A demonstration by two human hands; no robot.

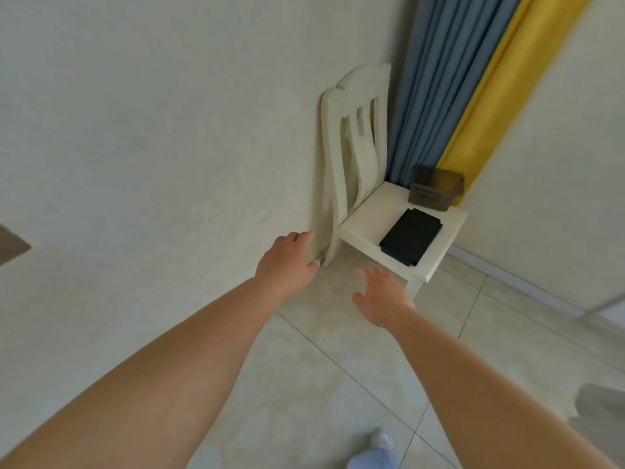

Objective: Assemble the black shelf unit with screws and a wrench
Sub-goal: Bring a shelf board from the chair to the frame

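Reaching with both arms toward the cream chair point(402, 225), the left hand point(285, 262) and right hand point(382, 296) hang with fingers loose and hold nothing; the best approach is probably to take the black panel point(411, 241) flat by two opposite edges. Counted: one black panel on the seat, one brown box point(434, 192) behind it, one chair, no screws or wrench visible
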